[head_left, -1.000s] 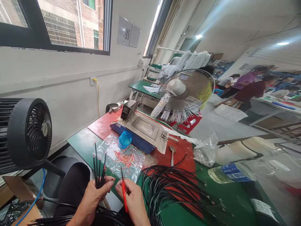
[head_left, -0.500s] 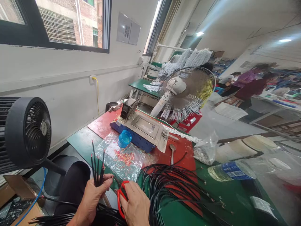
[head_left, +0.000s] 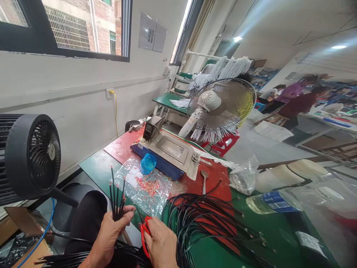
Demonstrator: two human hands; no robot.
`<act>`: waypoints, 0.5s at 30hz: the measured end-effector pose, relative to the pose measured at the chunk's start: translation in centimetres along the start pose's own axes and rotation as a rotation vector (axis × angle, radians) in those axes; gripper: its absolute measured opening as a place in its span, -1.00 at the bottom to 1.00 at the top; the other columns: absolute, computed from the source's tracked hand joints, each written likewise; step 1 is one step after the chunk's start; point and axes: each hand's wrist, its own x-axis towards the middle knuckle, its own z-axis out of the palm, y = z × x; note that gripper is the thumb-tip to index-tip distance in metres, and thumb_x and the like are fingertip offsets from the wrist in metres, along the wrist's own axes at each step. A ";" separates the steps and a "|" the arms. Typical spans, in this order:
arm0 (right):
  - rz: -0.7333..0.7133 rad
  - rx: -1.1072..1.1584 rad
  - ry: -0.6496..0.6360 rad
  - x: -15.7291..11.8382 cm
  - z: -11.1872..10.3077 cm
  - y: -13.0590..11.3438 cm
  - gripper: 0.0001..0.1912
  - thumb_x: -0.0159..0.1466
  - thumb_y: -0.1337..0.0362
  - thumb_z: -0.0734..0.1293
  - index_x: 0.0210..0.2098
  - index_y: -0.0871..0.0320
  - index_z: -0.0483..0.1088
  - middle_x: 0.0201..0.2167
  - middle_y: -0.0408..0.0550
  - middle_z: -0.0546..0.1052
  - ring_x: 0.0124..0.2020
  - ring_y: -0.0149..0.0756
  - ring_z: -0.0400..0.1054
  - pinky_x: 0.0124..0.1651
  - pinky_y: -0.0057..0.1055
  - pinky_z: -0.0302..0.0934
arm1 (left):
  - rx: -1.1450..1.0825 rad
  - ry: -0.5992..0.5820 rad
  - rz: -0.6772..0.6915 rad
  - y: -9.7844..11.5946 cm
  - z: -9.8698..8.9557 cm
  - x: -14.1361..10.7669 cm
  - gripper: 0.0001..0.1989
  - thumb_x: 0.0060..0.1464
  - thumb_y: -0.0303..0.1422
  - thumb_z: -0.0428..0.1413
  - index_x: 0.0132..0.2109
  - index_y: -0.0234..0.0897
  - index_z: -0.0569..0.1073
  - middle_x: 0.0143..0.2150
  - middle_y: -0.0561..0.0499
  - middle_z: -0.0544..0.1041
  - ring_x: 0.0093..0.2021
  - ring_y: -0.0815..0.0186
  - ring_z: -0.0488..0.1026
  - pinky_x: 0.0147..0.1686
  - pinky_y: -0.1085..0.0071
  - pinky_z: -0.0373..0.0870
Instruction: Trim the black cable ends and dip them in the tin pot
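Several black cables (head_left: 113, 197) with reddish tips stand upright in my left hand (head_left: 111, 227), its fingers wrapped round them and its thumb and forefinger pinched at a cable end. Just to the right, my right hand (head_left: 161, 240) grips red-handled scissors (head_left: 145, 234), whose dark blades point up and left near my left fingertips. A large bundle of black cables (head_left: 195, 219) lies on the table to the right of my right hand. Beyond my hands, small red and yellow bits (head_left: 149, 186) are spread on a clear plastic bag (head_left: 126, 186), with a blue cup (head_left: 148, 163) beside them.
A blue-based metal machine (head_left: 170, 150) sits mid-table, with a spoon (head_left: 204, 180) to its right. A white fan (head_left: 209, 102) stands behind; a black fan (head_left: 36, 156) is at left. At right lies a clear bottle (head_left: 275, 203). People (head_left: 298, 93) work in the background.
The scissors have turned slightly and their handles sit a little closer together. My left hand and its cables have shifted slightly to the right.
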 end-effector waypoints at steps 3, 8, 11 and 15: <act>0.217 0.280 -0.142 0.6 -0.2 0.1 -0.59 0.23 0.11 0.20 -0.67 0.18 0.23 -0.68 -0.17 0.26 -0.62 -0.46 0.10 -0.54 -0.47 -0.18 | -0.024 -0.068 -0.039 -0.2 -0.1 0.1 -0.53 -0.30 -0.11 0.30 -0.26 -0.38 0.56 -0.61 0.13 0.20 -0.57 0.41 0.06 -0.58 0.46 -0.02; 0.642 0.985 -0.337 2.4 -0.7 -0.7 -0.47 0.07 -0.21 0.25 -0.54 0.20 0.32 -0.77 -0.27 0.17 -0.75 -0.52 0.01 -0.67 -0.54 -0.14 | -0.034 -0.229 -0.059 -0.7 -0.3 0.1 -0.55 -0.18 -0.12 0.25 -0.22 -0.40 0.53 -0.63 0.19 0.06 -0.59 0.44 -0.09 -0.59 0.43 -0.20; 0.709 1.157 -0.333 3.1 -0.9 -1.5 -0.47 0.02 -0.20 0.31 -0.56 0.21 0.31 -0.77 -0.28 0.20 -0.77 -0.56 0.02 -0.69 -0.57 -0.13 | -0.045 -0.248 -0.063 -0.9 -0.3 0.1 -0.58 -0.19 -0.14 0.27 -0.26 -0.41 0.53 -0.65 0.18 0.10 -0.60 0.45 -0.10 -0.60 0.42 -0.22; 0.682 1.182 -0.340 3.3 -0.8 -2.2 -0.50 0.02 -0.14 0.36 -0.62 0.19 0.24 -0.78 -0.29 0.20 -0.76 -0.57 0.03 -0.69 -0.58 -0.15 | -0.059 -0.234 -0.049 -0.8 -0.1 0.0 -0.62 -0.20 -0.14 0.27 -0.33 -0.41 0.51 -0.67 0.17 0.14 -0.61 0.45 -0.06 -0.61 0.43 -0.17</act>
